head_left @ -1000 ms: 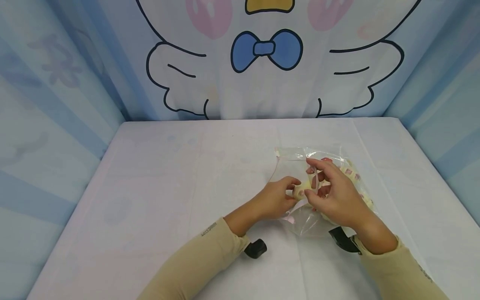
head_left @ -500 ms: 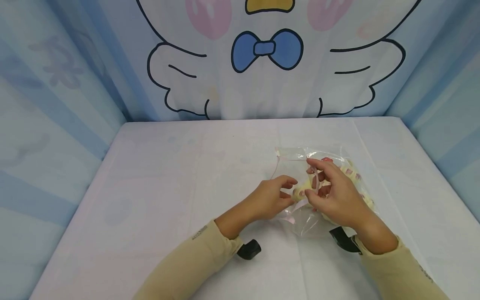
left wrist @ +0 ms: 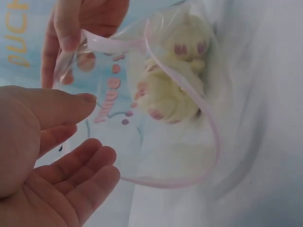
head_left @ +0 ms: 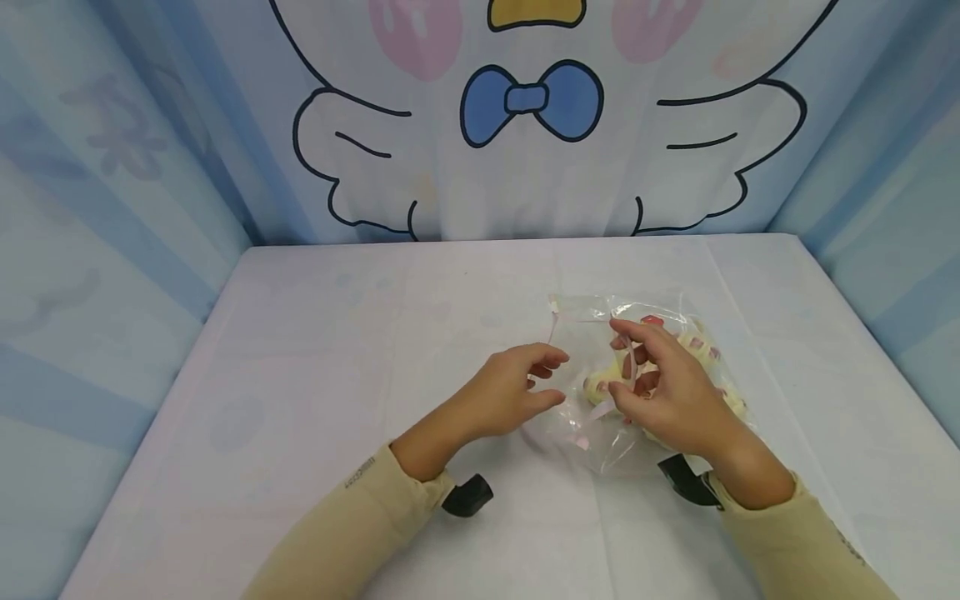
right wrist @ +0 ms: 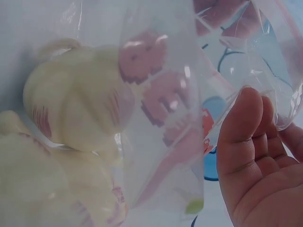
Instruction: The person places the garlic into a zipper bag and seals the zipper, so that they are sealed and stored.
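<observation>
From the head: on the right part of the white tabletop (head_left: 337, 333), before a printed curtain (head_left: 527, 100), lies a clear bag (head_left: 588, 333), partly covered by the right hand (head_left: 671, 396), whose fingers pinch its rim; the left hand (head_left: 506, 390) has fingers parted, holding nothing. From the left wrist: the pink-edged mouth (left wrist: 217, 137) gapes toward the left hand; pale-yellow figures (left wrist: 163, 101) lie inside. From the right wrist: pinkish-red lettering (right wrist: 142, 56) marks the plastic.

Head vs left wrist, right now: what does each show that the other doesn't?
Head only: blue bow tie, sleeves, black wrist mounts.

Left wrist only: yellow letters at the upper left, and pink letters that head doesn't resolve.

Both: left hand with a loose grip on nothing, right hand pinching the clear bag, and pale items inside it.
</observation>
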`<state>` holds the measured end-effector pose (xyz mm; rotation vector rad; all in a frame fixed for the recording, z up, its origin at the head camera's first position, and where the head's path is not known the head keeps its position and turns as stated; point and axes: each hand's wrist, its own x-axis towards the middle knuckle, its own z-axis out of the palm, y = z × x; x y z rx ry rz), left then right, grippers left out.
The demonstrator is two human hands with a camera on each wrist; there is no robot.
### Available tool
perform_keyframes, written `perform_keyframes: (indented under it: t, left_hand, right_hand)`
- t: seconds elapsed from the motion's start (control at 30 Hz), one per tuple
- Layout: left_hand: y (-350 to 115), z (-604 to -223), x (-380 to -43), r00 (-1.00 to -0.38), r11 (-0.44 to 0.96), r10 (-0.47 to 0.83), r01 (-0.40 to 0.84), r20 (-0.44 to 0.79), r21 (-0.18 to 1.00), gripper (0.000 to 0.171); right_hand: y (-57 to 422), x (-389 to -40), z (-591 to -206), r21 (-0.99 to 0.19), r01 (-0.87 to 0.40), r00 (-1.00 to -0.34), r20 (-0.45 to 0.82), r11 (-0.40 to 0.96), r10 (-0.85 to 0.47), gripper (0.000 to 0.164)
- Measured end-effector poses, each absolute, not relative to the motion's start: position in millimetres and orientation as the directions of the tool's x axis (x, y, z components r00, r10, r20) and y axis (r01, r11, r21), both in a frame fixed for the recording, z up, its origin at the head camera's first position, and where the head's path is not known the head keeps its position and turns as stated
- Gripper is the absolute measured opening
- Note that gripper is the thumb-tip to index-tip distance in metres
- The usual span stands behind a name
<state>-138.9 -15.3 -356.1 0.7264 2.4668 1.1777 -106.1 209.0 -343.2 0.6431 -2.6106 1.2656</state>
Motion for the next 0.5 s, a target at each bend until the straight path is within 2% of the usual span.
perform_keyframes:
  t: [0.23,0.5]
  left_hand:
    - [-27,-354,-145,-0.848,0.527,0.527,0.277,-0.053,0.803,0.046]
    - [-30,-354,-160,-0.902,0.517,0.430,0.279,0.036,0.809,0.048]
  right_hand:
    - [209,-103,-342,-0.710,-0.419,-0.907,0.294,0.566,-0.301,0.067]
    - [208,-102,-342,-0.710,-0.412,-0.909,0.280,0.571,-0.307,0.066]
